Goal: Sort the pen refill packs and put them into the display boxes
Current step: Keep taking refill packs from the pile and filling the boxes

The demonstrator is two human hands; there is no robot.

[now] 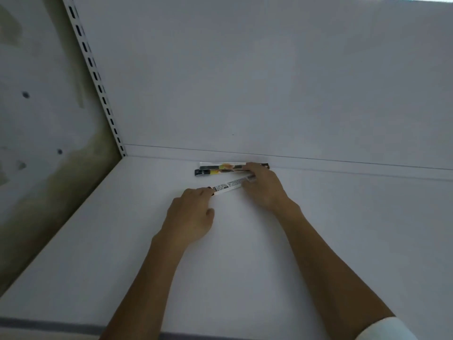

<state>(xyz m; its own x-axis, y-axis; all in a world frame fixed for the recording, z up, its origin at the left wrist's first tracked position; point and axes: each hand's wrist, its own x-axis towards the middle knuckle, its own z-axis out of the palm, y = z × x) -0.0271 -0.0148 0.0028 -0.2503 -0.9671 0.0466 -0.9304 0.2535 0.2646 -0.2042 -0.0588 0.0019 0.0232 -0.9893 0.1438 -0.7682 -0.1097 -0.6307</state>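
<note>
Three long, thin pen refill packs lie near the back of a white shelf (245, 253). The nearest pack (229, 185) shows its white back with small print and a barcode; my left hand (193, 212) pinches its left end and my right hand (263, 186) holds its right end. Behind it, a pack with a black end and yellow print (215, 172) lies flat. A third pack (220, 165) rests against the back panel. My right hand's fingers also lie over the right ends of those two. No display box is in view.
A white back panel (269, 82) rises behind the shelf. A slotted metal upright (98, 82) runs along its left edge, with a stained wall (36, 119) beyond. A grey strip (49, 326) marks the shelf's front edge.
</note>
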